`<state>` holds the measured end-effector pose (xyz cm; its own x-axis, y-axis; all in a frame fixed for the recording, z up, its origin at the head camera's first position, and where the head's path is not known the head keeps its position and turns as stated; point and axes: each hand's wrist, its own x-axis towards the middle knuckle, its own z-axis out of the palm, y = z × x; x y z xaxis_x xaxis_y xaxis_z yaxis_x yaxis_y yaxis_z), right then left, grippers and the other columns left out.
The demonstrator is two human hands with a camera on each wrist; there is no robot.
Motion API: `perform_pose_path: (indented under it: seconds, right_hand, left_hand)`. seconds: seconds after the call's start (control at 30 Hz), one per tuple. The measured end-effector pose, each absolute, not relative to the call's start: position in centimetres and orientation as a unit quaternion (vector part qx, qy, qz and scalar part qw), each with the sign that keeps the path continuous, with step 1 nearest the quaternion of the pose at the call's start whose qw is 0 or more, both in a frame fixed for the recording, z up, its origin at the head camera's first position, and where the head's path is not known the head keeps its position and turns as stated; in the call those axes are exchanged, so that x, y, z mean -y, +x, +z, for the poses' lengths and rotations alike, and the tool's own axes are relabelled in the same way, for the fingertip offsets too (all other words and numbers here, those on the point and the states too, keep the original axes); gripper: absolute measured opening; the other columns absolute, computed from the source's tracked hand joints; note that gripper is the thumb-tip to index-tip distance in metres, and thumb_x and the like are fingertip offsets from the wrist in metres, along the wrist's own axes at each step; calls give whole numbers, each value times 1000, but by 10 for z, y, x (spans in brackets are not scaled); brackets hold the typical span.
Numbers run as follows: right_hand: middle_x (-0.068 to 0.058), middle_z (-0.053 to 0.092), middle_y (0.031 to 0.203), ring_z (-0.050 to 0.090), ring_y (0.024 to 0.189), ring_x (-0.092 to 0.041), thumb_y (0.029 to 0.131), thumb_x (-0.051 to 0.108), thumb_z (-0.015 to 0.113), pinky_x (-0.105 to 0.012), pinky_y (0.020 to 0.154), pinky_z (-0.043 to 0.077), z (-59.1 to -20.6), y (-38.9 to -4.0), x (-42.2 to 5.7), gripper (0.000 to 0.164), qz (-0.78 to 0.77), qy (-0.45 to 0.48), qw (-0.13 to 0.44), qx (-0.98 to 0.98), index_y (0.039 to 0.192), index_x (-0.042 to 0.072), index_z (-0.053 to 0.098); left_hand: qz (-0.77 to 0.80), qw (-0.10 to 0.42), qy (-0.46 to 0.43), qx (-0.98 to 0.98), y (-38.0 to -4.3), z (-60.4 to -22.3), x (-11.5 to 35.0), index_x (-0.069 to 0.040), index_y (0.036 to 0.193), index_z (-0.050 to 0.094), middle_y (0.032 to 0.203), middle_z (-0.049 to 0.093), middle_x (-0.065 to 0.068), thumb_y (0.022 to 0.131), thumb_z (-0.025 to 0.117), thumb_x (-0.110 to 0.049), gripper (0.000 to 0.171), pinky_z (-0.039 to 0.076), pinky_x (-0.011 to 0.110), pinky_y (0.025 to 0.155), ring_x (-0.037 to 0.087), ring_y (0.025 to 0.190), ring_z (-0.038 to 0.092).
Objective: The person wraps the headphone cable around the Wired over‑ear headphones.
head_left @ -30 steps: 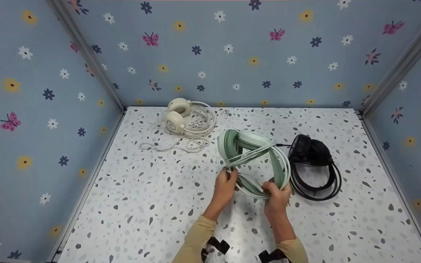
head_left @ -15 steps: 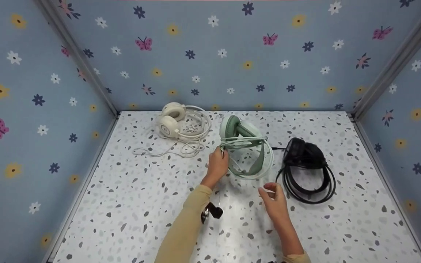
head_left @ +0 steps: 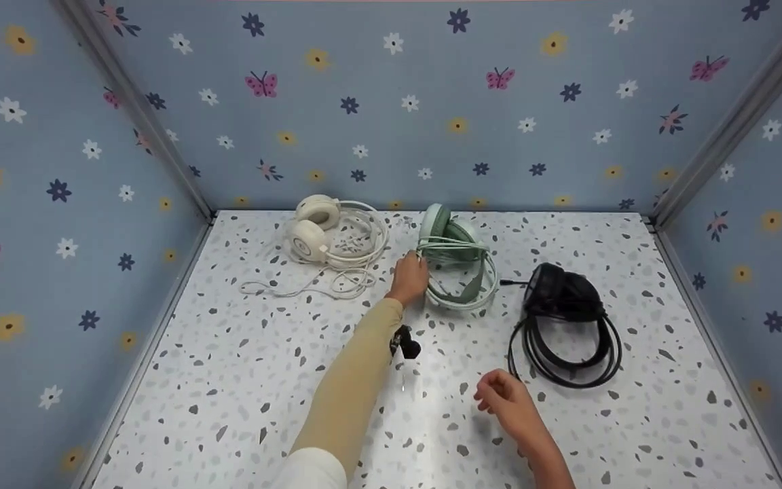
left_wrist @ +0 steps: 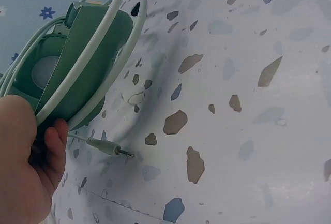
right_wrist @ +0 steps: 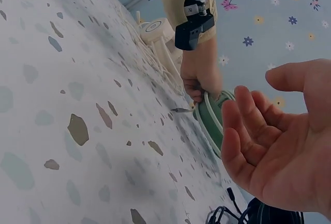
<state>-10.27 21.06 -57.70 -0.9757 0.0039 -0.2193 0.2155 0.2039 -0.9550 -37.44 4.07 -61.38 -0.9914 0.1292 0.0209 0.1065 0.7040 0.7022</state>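
Note:
Green headphones [head_left: 462,299], their pale cable wound round them, are at the back middle of the table. My left hand [head_left: 409,277] grips their left side, fingers curled round the band and cable. In the left wrist view a cable plug [left_wrist: 109,147] sticks out beside the fingers of that hand [left_wrist: 31,157]. Over the table in front, my right hand [head_left: 505,399] holds nothing, its fingers loosely bent. The right wrist view shows this hand [right_wrist: 279,146] palm up, with the green headphones [right_wrist: 209,123] beyond it.
White headphones [head_left: 309,240] with a loose cable lie at the back left. On the right are black headphones [head_left: 571,299], their cable coiled round the band. Flower-patterned walls [head_left: 425,81] enclose the speckled table [head_left: 241,380] at the back and sides.
My right hand has let go of the green headphones and drawn back toward the front. The left hand has carried them away from me, toward the back wall.

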Motion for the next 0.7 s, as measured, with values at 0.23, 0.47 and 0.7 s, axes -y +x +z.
perform_pose_path:
  seconds: [0.23,0.47,0.7]
  right_hand:
    - [-10,62,84,61,75,-24,100,12,55,-34,69,49,-577,-101,-213,15,-627,78,103,-768,97,-3,56]
    - [-11,63,85,61,77,-25,101,12,54,-37,71,51,-576,-101,-210,16,-638,79,128,-755,97,-3,56]
    - [-15,63,85,60,77,-27,100,10,54,-39,72,50,-553,-96,-206,14,-651,63,143,-743,93,-3,55]
  left_hand:
    - [409,47,35,-911,-382,-620,-43,4,114,55,87,58,12,106,41,-21,30,48,40,73,25,81,60]
    - [461,129,-1,-878,-384,-618,-40,-4,88,52,68,44,4,105,39,-32,35,39,32,58,15,53,42]
    - [531,172,-31,-829,-375,-610,-32,10,142,35,114,59,24,99,48,-52,77,49,39,81,26,83,62]
